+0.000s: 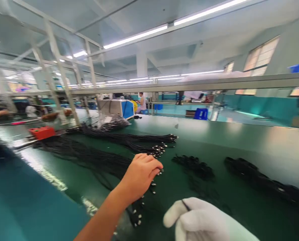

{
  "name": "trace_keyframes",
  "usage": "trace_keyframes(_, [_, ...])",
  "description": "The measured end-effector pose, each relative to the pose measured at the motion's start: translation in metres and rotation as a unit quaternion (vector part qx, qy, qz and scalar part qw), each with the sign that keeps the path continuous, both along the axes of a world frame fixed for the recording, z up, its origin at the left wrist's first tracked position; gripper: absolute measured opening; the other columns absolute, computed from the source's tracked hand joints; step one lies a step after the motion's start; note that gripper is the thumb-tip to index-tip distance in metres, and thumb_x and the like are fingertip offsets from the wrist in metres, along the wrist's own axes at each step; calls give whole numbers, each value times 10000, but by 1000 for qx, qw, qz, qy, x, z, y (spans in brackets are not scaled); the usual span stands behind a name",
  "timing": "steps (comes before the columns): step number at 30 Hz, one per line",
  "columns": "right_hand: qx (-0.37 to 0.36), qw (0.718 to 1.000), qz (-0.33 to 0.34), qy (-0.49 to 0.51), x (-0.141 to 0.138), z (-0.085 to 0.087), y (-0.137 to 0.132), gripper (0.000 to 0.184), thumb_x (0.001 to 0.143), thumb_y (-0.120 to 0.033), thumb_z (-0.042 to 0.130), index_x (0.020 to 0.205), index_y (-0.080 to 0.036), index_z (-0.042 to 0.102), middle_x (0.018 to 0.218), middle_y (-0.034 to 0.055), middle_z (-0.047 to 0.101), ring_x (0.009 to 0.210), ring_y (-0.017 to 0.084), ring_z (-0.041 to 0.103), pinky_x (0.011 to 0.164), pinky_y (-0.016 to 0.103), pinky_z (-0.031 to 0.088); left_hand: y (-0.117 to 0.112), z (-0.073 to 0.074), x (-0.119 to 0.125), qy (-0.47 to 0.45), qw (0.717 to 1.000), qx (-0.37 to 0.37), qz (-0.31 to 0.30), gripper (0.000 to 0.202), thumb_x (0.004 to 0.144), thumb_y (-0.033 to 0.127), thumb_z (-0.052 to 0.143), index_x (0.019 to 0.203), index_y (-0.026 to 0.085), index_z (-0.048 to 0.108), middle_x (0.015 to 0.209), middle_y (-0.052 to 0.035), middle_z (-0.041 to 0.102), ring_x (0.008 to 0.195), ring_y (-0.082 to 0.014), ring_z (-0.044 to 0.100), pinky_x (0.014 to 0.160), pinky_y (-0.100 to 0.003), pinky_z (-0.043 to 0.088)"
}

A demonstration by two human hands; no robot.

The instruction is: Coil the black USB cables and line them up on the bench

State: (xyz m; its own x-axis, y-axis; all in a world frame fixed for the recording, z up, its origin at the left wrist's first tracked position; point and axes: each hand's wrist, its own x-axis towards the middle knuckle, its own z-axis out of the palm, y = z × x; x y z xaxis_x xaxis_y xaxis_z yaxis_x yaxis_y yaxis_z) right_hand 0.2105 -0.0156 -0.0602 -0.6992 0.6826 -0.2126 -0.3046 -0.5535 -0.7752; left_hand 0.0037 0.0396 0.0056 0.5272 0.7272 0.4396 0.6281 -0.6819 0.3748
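The white-gloved right hand (202, 219) is curled nearly closed, a thin black strand (185, 205) pinched in its fingers. The bare left hand (143, 169) is loosely bent over the tipped ends of black cables (89, 155) spread along the green table (202, 134) — whether it grips one, I cannot tell — and black coils (194, 166) lie to the right of them

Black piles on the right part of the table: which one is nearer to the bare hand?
The smaller pile, between the bare left hand and the longer pile, which lies farther right.
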Motion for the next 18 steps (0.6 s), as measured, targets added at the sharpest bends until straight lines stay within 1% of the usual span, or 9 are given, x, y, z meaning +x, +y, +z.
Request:
trace_keyframes(1, [-19, 1000, 7, 20, -8, -7, 1, 305, 706, -232, 575, 927, -42, 665, 634, 95, 686, 495, 85, 607, 452, 134, 398, 0, -2, 3, 29, 999, -30, -29, 189, 909, 155, 489, 908, 213, 668, 889, -2, 683, 870, -172, 581, 902, -338, 352])
trace_keyframes(3, [-52, 995, 53, 62, -20, -23, 7, 391, 696, -270, 523, 923, 16, 665, 662, 128, 699, 510, 122, 633, 432, 163, 423, -3, -6, 9, 74, 990, -83, -85, 173, 918, 206, 504, 858, 222, 666, 844, 23, 670, 828, -152, 574, 884, -319, 345])
trace_keyframes(5, [-82, 987, 90, 101, -26, -37, 12, 428, 700, -279, 478, 918, 42, 658, 676, 146, 703, 545, 147, 656, 439, 180, 436, -5, -8, 15, 93, 983, -116, -107, 181, 909, 220, 529, 781, 217, 658, 791, 37, 645, 805, -137, 558, 833, -284, 351])
trace_keyframes(7, [-97, 980, 114, 131, -28, -45, 15, 408, 687, -244, 479, 921, 42, 652, 693, 154, 708, 588, 161, 675, 462, 185, 447, -5, -10, 21, 94, 981, -127, -113, 181, 898, 224, 547, 749, 215, 649, 780, 38, 624, 809, -133, 541, 817, -270, 346])
trace_keyframes(9, [-95, 976, 125, 153, -29, -48, 16, 399, 667, -204, 511, 961, 32, 640, 745, 161, 718, 645, 172, 693, 499, 190, 469, -3, -11, 25, 92, 979, -131, -126, 190, 906, 230, 530, 755, 219, 646, 795, 36, 618, 811, -133, 530, 831, -275, 336])
trace_keyframes(11, [-86, 973, 123, 173, -29, -48, 16, 416, 660, -189, 547, 1009, 25, 624, 794, 169, 723, 689, 181, 701, 531, 198, 485, 0, -12, 29, 89, 977, -134, -138, 207, 915, 239, 508, 760, 222, 645, 801, 31, 619, 803, -135, 524, 841, -284, 331])
trace_keyframes(13, [-81, 973, 115, 185, -30, -49, 15, 426, 659, -192, 571, 1023, 26, 611, 814, 176, 720, 697, 191, 701, 531, 207, 482, 3, -12, 32, 82, 976, -139, -149, 217, 916, 243, 499, 756, 220, 644, 800, 29, 621, 799, -136, 522, 844, -286, 329])
trace_keyframes(16, [-83, 975, 102, 180, -31, -51, 12, 390, 673, -205, 574, 971, 43, 613, 796, 179, 709, 683, 189, 691, 521, 209, 462, 6, -15, 38, 67, 976, -136, -158, 216, 907, 239, 502, 744, 214, 641, 782, 28, 618, 791, -136, 523, 842, -283, 329])
trace_keyframes(18, [-70, 978, 82, 177, -30, -48, 9, 373, 694, -245, 587, 924, 46, 623, 767, 172, 703, 664, 175, 682, 521, 202, 450, 8, -22, 41, 49, 977, -137, -154, 225, 912, 240, 478, 760, 217, 642, 783, 26, 623, 796, -140, 533, 834, -280, 339])
